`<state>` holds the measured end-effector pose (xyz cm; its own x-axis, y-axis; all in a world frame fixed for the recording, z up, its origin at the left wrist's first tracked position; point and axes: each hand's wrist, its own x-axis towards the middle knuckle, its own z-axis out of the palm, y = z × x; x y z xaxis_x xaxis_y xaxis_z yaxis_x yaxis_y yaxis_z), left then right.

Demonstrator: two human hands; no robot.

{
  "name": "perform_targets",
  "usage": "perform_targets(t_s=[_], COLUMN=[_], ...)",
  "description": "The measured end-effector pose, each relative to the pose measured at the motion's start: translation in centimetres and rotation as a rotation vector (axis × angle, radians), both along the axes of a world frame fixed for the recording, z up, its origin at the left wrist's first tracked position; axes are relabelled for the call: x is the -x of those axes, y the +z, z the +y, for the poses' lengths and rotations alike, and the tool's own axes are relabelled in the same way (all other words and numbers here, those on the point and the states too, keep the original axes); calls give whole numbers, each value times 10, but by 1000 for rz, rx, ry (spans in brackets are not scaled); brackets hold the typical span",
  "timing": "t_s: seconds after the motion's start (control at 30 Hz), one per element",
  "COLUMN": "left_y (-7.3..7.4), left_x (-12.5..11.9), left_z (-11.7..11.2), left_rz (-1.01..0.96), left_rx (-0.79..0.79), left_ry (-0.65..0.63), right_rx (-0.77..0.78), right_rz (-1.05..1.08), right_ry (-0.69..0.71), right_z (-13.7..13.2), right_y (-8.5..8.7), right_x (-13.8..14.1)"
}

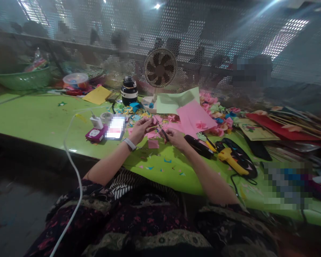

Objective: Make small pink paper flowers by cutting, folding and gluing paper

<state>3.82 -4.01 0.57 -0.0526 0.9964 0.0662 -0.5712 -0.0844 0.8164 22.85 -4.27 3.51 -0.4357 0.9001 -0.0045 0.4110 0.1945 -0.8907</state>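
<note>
Pink paper piece (152, 125) between left hand (139, 130), right hand (173, 137).

A single head-worn camera looks forward and down across the green desk (29, 117), close above the wearer's lap.

Daylight enters through the perforated screen (203, 32) across the top of the frame, flaring white at upper left and upper right with hazy streaks. The green table (29, 117) in the middle is brightly lit. The lower left lies in deep shadow. Edges curve and smear; the background is soft.
</note>
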Motion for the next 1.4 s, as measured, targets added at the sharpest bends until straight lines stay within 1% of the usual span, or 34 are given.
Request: perform_targets(t_s=[0.2, 0.37, 0.63, 0.87, 1.03, 1.4], left_y=[1, -1, -3, -1, -2, -2], left_x=[-1, 1, 2, 0, -2, 0], left_z=[0, 2, 2, 0, 1, 1], left_rz=[12, 21, 1, -3, 9, 8], left_rx=[15, 7, -20, 7, 14, 1], left_ry=[10, 21, -3, -2, 4, -14], right_rx=[-28, -31, -12, 10, 12, -32], right_rz=[-31, -31, -30, -35, -17, -43], right_ry=[-11, -19, -18, -39, -26, -23], right_z=[2, 3, -1, -1, -1, 0], right_y=[-2, -4, -1, 2, 1, -2], right_x=[1, 1, 2, 2, 2, 4])
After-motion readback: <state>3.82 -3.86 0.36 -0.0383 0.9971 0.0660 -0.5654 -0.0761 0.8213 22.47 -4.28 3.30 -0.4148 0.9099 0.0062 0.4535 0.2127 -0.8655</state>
